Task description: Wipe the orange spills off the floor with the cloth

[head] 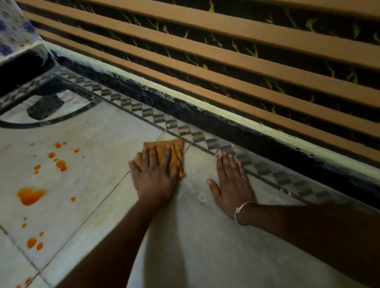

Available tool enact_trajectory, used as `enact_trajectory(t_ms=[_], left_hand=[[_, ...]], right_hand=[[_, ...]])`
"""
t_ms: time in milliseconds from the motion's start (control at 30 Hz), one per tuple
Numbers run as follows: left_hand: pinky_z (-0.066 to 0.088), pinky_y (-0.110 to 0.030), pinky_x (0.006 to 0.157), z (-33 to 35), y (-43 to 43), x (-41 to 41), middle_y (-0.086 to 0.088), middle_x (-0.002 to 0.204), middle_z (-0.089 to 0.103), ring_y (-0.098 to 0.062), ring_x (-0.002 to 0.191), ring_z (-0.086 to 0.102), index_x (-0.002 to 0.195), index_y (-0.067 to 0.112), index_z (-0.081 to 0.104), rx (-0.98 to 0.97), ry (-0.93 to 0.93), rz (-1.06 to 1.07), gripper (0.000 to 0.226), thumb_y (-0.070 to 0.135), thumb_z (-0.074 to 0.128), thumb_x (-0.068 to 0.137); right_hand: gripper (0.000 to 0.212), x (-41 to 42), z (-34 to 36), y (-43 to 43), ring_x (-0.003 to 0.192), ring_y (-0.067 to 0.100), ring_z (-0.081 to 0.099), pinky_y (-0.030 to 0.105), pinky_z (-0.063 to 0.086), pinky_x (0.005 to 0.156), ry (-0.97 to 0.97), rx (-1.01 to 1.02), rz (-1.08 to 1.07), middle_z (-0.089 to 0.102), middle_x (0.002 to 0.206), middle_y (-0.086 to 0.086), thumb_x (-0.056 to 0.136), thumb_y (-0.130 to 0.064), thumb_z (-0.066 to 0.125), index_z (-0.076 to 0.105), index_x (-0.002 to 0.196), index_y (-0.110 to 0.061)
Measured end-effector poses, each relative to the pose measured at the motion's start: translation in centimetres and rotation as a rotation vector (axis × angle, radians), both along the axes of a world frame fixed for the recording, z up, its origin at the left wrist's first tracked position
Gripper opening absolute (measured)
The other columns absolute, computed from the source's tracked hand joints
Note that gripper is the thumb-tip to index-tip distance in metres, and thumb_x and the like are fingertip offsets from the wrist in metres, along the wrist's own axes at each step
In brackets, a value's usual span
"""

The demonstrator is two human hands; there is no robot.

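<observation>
A folded orange cloth [175, 147] lies flat on the pale floor near the patterned border. My left hand [155, 175] presses down on it with straight fingers spread over its top. My right hand [230, 181] rests palm down on the bare floor to the right of the cloth, fingers straight, a silver bangle on the wrist. Orange spills dot the floor well to the left: a big puddle [30, 195], a cluster of drops [61, 165] farther away, and smaller drops [33, 243] nearer me.
A checkered tile border [208, 141] and a dark skirting run diagonally along the wall with brown slats [225, 63]. A flower-patterned sheet [6, 29] hangs at the top left over a dark gap. Pale floor tiles [199, 240] lie between my arms.
</observation>
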State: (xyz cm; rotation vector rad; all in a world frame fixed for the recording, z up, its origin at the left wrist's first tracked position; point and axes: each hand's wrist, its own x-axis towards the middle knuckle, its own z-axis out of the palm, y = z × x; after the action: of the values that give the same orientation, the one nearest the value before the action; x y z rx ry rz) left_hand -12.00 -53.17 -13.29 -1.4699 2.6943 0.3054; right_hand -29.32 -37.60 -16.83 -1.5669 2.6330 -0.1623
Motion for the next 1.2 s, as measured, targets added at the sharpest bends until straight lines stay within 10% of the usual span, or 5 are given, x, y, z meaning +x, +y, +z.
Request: enact_trajectory(t_ms=[300,667,833,1000,1200], left_hand=[[-0.004,-0.065,0.124,-1.2,-0.8,-7.5,-0.006,0.175,-0.001,-0.032,0.161,-0.003,0.162,0.047,-0.005,-0.089,0.033,-0.257,0.074,0.080,0.003,0.096],[0.003,-0.065,0.124,-0.6,-2.0,3.8,-0.012,0.174,0.004,-0.033,0.161,-0.001,0.164,0.041,0.003,-0.034,0.027,0.218,0.073,0.073,0.008,0.098],[-0.013,-0.067,0.121,0.3,7.5,4.2,-0.012,0.171,-0.021,-0.035,0.157,-0.024,0.163,0.040,-0.011,0.079,0.017,0.216,0.100,0.089,-0.019,0.076],[-0.031,-0.060,0.115,2.8,10.2,3.7,-0.011,0.161,-0.042,-0.037,0.147,-0.043,0.160,0.034,-0.021,0.200,0.016,0.070,0.123,0.105,0.009,0.065],[0.008,-0.057,0.127,4.1,11.3,5.8,-0.017,0.159,0.038,-0.042,0.149,0.030,0.154,0.012,0.043,0.044,-0.025,-0.087,0.052,0.031,0.049,0.105]], right_hand=[[0.075,0.0,-0.1,0.0,0.154,0.026,0.000,0.045,0.007,0.125,0.055,0.008,0.015,0.003,0.167,0.013,0.101,-0.056,0.015,0.004,0.159,-0.010],[0.077,-0.1,0.6,0.0,0.154,0.027,-0.006,0.042,-0.002,0.125,-0.008,0.096,0.026,-0.007,0.166,0.014,0.098,-0.056,0.006,-0.005,0.158,-0.009],[0.075,0.5,2.5,-0.9,0.154,0.030,-0.007,0.043,-0.003,0.125,-0.029,0.190,0.002,-0.007,0.166,0.017,0.103,-0.050,0.020,-0.007,0.157,-0.005],[0.074,2.2,5.8,-2.1,0.153,0.028,-0.011,0.042,-0.006,0.122,0.022,0.202,0.210,-0.013,0.166,0.012,0.102,-0.043,0.034,-0.005,0.159,-0.018],[0.091,4.2,8.1,-2.7,0.153,0.024,-0.012,0.036,0.005,0.123,-0.054,0.297,0.400,-0.020,0.165,0.006,0.093,-0.030,0.057,-0.006,0.159,-0.026]])
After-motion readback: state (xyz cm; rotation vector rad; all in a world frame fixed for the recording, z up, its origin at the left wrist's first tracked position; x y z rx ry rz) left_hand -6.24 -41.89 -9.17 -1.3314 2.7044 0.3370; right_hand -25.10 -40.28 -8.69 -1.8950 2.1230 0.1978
